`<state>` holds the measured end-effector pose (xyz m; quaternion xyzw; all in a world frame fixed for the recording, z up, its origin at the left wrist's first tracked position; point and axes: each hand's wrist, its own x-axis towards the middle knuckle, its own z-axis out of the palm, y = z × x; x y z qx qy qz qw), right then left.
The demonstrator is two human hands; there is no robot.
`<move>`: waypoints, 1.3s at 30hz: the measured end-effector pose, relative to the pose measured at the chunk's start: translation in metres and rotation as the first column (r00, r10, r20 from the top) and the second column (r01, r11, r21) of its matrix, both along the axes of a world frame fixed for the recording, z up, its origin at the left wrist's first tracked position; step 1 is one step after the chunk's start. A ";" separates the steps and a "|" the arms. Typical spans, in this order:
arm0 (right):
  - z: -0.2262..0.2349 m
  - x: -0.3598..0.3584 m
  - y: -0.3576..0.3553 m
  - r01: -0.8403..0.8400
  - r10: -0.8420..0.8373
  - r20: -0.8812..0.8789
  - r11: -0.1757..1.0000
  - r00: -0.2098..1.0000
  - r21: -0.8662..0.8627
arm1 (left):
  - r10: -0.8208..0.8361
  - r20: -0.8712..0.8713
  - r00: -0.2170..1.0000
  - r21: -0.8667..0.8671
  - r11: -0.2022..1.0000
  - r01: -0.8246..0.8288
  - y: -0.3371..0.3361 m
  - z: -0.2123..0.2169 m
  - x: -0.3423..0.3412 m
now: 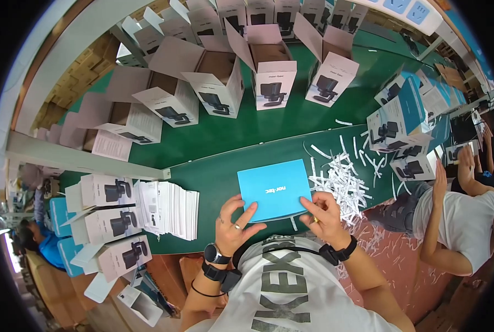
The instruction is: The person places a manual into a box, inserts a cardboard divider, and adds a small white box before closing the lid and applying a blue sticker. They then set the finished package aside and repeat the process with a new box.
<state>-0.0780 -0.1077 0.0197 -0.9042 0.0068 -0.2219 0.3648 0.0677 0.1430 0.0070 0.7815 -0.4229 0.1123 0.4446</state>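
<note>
A flat, square blue box (274, 189) lies on the green tabletop (247, 130) just in front of the person, its top a plain bright sky blue with a small line of white print near the middle, its corners crisp and its near edge resting toward the person's chest. The left hand (233, 224) grips the box at its near left corner, fingers spread over the top face and a ring showing on one finger. The right hand (322, 213) pinches the near right corner between thumb and forefinger. Just to the right of the box, touching its edge, is a heap of white paper strips (341, 182) scattered across the green surface. To the left stands a stack of white leaflets (169, 207), and beside that some closed white cartons (114, 221) printed with a dark device. Farther back, open cartons (269, 72) stand in rows with their flaps raised.
</note>
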 end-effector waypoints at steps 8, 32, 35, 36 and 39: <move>-0.011 0.016 0.002 -0.012 0.041 0.142 0.980 0.989 -0.198 | -0.238 0.012 0.971 0.414 0.885 0.212 -0.039 0.066 0.020; -0.008 0.013 -0.026 -0.126 0.117 0.109 0.989 0.987 0.081 | -0.285 0.036 0.958 0.600 0.773 0.207 -0.068 0.059 0.031; -0.018 0.015 -0.027 -0.081 0.075 0.158 0.996 0.985 0.035 | -0.307 0.031 0.951 0.603 0.765 0.227 -0.067 0.067 0.038; -0.018 0.017 -0.029 -0.061 0.058 0.184 0.998 0.981 0.010 | -0.305 0.049 0.951 0.617 0.758 0.211 -0.070 0.068 0.036; -0.007 0.011 -0.032 -0.090 0.082 0.158 0.995 0.984 0.047 | -0.364 0.062 0.929 0.630 0.736 0.247 -0.060 0.075 0.046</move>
